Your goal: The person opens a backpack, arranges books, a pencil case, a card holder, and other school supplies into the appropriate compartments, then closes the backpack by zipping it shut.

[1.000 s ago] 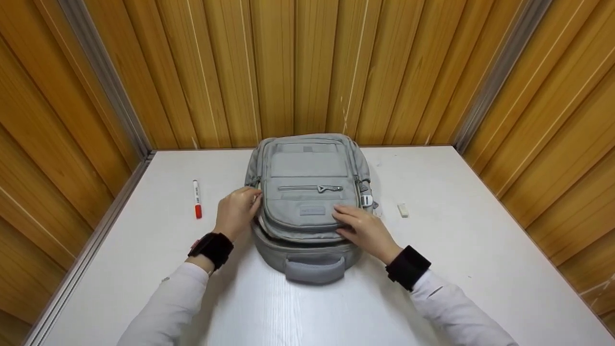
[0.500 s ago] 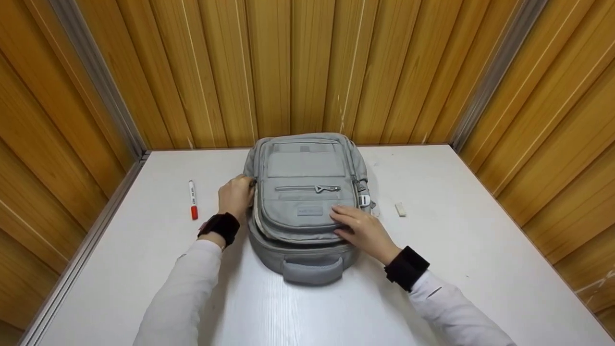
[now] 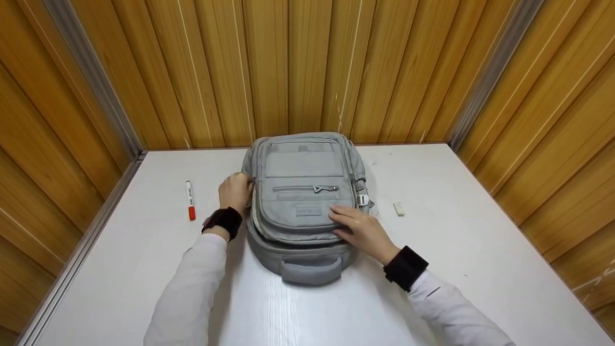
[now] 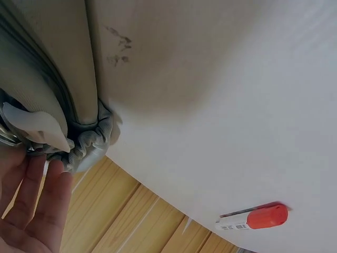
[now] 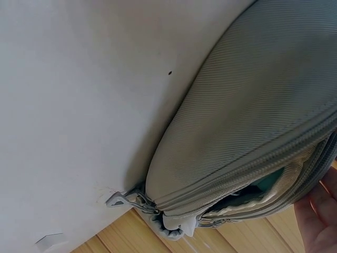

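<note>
A grey backpack (image 3: 302,163) lies on its back, its top handle (image 3: 311,272) toward the person. Its main compartment is partly unzipped, and a dark gap with something green inside shows in the right wrist view. My left hand (image 3: 234,192) has curled fingers at the bag's left side, by the zipper's far end. In the left wrist view its fingertips meet the fabric below a pale strip (image 4: 37,126); exactly what they pinch is hidden. My right hand (image 3: 362,231) holds the edge of the front panel near the label, fingers on top and thumb at the rim.
Left of the bag lies a white marker with a red cap (image 3: 190,201). A small white eraser-like block (image 3: 399,208) lies to the right. The white table (image 3: 269,317) meets wood-look panels (image 3: 269,72) at the back and sides.
My left hand has moved away from the person along the bag's left side, and the gap there has narrowed. The right hand keeps its place on the front panel.
</note>
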### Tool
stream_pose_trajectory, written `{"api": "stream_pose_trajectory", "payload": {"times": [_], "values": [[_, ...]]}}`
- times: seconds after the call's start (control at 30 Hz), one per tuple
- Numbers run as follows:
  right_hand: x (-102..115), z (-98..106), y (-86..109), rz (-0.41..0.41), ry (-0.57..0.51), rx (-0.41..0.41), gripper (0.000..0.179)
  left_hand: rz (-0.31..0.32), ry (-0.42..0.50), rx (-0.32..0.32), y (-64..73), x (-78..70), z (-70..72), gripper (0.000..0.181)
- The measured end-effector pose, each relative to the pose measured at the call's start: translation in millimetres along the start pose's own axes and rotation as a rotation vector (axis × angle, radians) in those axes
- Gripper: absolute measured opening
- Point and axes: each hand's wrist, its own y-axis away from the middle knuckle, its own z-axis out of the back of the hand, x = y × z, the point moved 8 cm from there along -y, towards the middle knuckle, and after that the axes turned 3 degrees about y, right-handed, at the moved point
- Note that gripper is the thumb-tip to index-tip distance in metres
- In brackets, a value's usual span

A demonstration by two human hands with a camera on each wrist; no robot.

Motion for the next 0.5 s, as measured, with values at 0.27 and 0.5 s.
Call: {"api": "stream_pose_trajectory", "payload": {"times": [0.27,0.5], "values": [[4,0,0.2,0.026,0.038,-0.006,0.047,-0.132,-0.108,-0.047,5.5,-8.1,3.7,0.025],[5,-1,0.8,0.018,0.054,0.006,0.047,-0.310,-0.257,-0.040,15.6,-20.3,4.5,0.015]]}}
